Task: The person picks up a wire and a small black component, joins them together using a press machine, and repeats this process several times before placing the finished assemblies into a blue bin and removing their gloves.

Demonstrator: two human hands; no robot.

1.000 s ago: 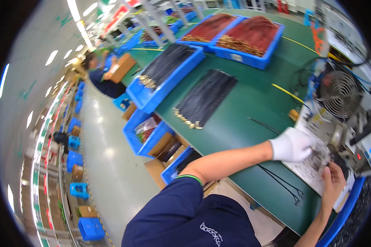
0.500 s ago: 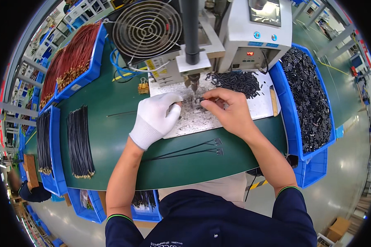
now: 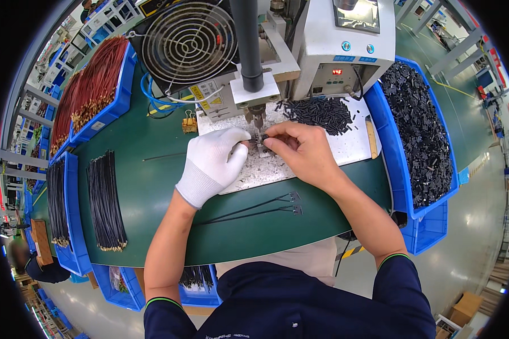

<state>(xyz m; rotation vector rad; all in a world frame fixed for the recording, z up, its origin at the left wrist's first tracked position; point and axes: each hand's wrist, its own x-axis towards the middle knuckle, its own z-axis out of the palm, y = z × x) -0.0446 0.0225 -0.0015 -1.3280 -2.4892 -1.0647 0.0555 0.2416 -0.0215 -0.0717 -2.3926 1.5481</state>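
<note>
View slightly R vs. prev., blk piece [image 3: 265,137] in R hand [image 3: 303,150] fingertip pinch

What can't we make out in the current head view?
All in the head view:
- Left hand: it covers whatever lies in its grip.
- Small black piece at the right hand: mostly covered by the fingertips, too small to tell its shape.
- Two black cables: left ends lost at the left forearm.
- Dark upright column: top cut off by the upper edge.
- Co-worker: small, partly blurred near the rim.
</note>
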